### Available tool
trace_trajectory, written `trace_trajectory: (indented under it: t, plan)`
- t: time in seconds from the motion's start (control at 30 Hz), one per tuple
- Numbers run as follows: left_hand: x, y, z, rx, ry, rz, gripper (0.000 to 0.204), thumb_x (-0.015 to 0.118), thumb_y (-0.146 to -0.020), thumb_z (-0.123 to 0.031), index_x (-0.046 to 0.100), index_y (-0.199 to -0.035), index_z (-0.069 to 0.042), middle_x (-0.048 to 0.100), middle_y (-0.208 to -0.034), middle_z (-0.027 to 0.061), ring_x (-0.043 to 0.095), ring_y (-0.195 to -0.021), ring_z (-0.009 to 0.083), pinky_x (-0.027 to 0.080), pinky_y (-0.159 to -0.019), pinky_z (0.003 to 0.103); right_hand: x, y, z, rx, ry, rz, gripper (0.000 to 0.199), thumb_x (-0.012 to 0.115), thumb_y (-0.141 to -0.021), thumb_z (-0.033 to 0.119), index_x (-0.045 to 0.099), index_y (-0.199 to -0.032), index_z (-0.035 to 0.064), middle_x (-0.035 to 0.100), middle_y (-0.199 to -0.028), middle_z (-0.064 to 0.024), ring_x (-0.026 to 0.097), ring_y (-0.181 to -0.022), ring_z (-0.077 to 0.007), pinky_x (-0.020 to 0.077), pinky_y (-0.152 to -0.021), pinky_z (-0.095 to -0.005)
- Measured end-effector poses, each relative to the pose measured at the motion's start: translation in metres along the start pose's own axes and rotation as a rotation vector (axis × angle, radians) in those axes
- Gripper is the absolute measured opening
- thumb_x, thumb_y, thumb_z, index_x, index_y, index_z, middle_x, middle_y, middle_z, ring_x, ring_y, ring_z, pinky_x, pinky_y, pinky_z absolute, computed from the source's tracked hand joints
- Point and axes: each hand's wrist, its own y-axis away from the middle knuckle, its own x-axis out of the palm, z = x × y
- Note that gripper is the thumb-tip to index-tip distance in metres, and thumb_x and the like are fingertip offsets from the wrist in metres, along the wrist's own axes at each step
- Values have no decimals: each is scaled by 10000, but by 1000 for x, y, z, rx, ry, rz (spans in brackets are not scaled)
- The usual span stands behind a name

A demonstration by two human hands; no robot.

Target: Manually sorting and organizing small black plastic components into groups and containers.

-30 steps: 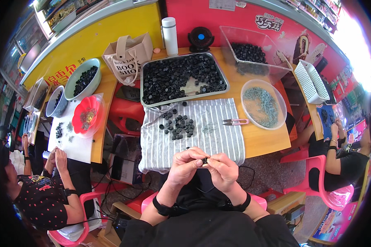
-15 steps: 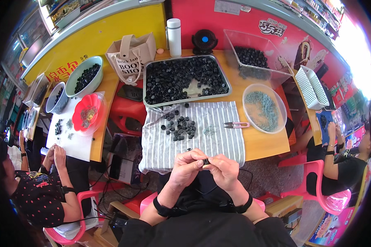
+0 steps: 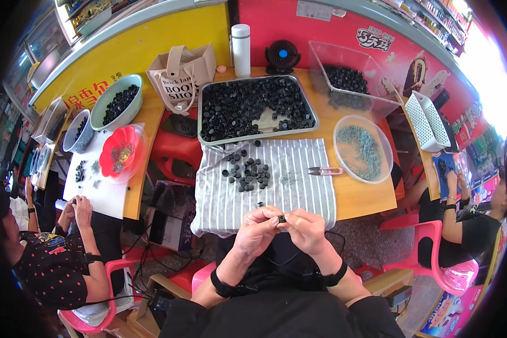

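Note:
Just past the table's near edge, my left hand point(image 3: 256, 230) pinches a small black cap-like piece point(image 3: 282, 219) between thumb and fingers. My right hand point(image 3: 306, 230) is closed against the other side of the same piece, its fingertips pressed together there. Whether a thinner part is also between those fingertips cannot be seen. Beyond my hands, a pile of black pieces point(image 3: 248, 173) lies on a grey-and-white striped cloth point(image 3: 219, 208). A few thin greenish bits point(image 3: 288, 178) rest on the cloth to its right. Near the cloth's right side lie thread snips point(image 3: 325, 170) with a pink handle.
A metal tray point(image 3: 315, 125) of black pieces stands behind the cloth. To its right are a clear bin point(image 3: 372, 101) and a round tub point(image 3: 390, 163) of thin greenish parts. A canvas bag point(image 3: 204, 65), white bottle point(image 3: 241, 50) and black fan point(image 3: 281, 55) stand behind. Co-workers sit at both sides.
My hands stay together on the black piece, with only a slight shift of the fingers. The view has moved a little. At left, the co-worker's hands have turned slightly.

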Motion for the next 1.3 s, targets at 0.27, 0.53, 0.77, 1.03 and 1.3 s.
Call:
trace_trajectory:
  t: [0.27, 0.53, 0.77, 1.03, 1.3]
  plan:
    - [1, -2, -5, 31, -114, -39, 117, 670, -935, -37, 695, -1041, 5, 670, -1017, 113, 653, -915, 182, 552, -810, 335, -4, -11, 6, 14, 53, 19, 258, 769, -788, -9, 658, -1021, -26, 662, -841, -125, 683, -670, -278, 537, -555, -338]
    - [8, -5, -20, 104, -361, -188, 270, 653, -945, -25, 645, -1212, 10, 726, -1040, 122, 672, -856, 141, 507, -741, 252, -7, -14, 14, 184, -29, -47, 241, 768, -801, -25, 638, -1003, -11, 657, -940, -129, 655, -783, -216, 529, -666, -312]
    - [-8, -6, -57, 342, -506, -443, 166, 631, -954, -37, 684, -1094, 34, 730, -920, 115, 651, -770, 128, 481, -693, 231, -6, -10, 7, 289, -130, 16, 222, 727, -839, -53, 623, -1030, -5, 631, -967, -116, 587, -740, -150, 485, -660, -254]
    - [-21, -8, -40, 304, -911, -486, 130, 643, -933, 13, 700, -1050, 22, 714, -886, 56, 639, -799, 79, 471, -694, 203, -3, -5, -5, 494, -456, -174, 206, 609, -912, -106, 624, -1102, -29, 598, -928, -61, 585, -762, -98, 484, -689, -239]
    - [-29, -9, -31, 468, -1296, -433, 74, 670, -911, 23, 708, -974, 24, 688, -825, 40, 611, -718, 60, 472, -642, 213, -54, -40, -15, 398, -109, -20, 152, 605, -895, -81, 667, -996, 14, 599, -799, -13, 537, -674, -84, 455, -600, -248]
